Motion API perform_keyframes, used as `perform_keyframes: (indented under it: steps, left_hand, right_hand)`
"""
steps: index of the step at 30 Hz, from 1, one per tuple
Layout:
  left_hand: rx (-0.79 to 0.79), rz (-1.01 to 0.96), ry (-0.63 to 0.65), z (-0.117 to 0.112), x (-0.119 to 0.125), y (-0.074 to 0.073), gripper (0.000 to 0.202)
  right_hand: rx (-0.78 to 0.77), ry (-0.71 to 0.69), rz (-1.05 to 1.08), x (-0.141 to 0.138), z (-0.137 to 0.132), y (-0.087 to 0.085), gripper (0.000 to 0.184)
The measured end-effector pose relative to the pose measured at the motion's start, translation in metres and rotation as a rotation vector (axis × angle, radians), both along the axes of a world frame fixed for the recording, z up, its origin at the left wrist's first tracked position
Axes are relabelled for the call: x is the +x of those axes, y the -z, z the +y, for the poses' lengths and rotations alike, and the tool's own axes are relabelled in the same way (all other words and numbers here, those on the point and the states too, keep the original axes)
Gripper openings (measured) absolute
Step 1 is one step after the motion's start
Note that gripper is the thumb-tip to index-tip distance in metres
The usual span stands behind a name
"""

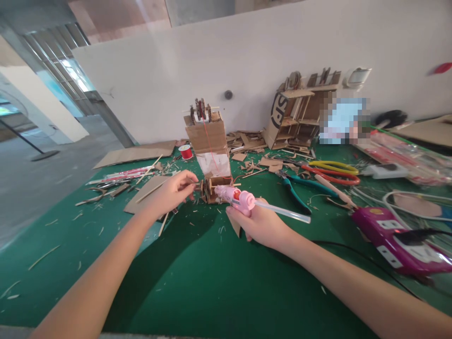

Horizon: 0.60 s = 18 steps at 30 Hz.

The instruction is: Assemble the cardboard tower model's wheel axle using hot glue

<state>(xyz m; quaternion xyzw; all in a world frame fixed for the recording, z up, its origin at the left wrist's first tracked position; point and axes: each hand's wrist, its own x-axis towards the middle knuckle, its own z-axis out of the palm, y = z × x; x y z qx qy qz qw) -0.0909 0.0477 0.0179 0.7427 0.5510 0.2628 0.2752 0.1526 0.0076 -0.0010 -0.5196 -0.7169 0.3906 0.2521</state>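
My right hand (264,223) is wrapped round a pink glue gun (238,197), with a clear glue stick (286,212) poking out of its back end. The gun's nozzle points left, at the base of a tall cardboard tower (208,139). Beside that base, the fingers of my left hand (176,190) close on the end of a wooden stick that carries cardboard discs (205,188). Fingers partly hide the grip. More cardboard wheels (200,109) sit on top of the tower, and a red thread (211,148) runs down its front.
A red thread spool (185,151) stands behind the left hand. Pliers with teal handles (294,193) and yellow-and-orange-handled ones (332,172) lie at right, near a purple power strip (391,240). Cardboard scraps (247,141) and a cardboard shelf box (293,115) are by the wall.
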Motion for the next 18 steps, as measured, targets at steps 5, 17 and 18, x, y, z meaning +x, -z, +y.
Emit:
perform_keyframes:
  steps: [5, 17, 18]
  left_hand:
    - [0.034, 0.027, -0.013, -0.001, 0.002, 0.000, 0.017]
    - [0.159, 0.334, 0.004, -0.004, -0.003, -0.010, 0.027]
    - [0.179, 0.370, 0.016, -0.005, -0.004, -0.010, 0.029]
  right_hand:
    - [0.006, 0.001, -0.034, -0.001, 0.000, 0.000, 0.042]
    - [0.004, -0.015, -0.006, 0.000, 0.001, 0.003, 0.036]
    - [0.001, -0.017, -0.005, 0.000, 0.001, 0.003, 0.037]
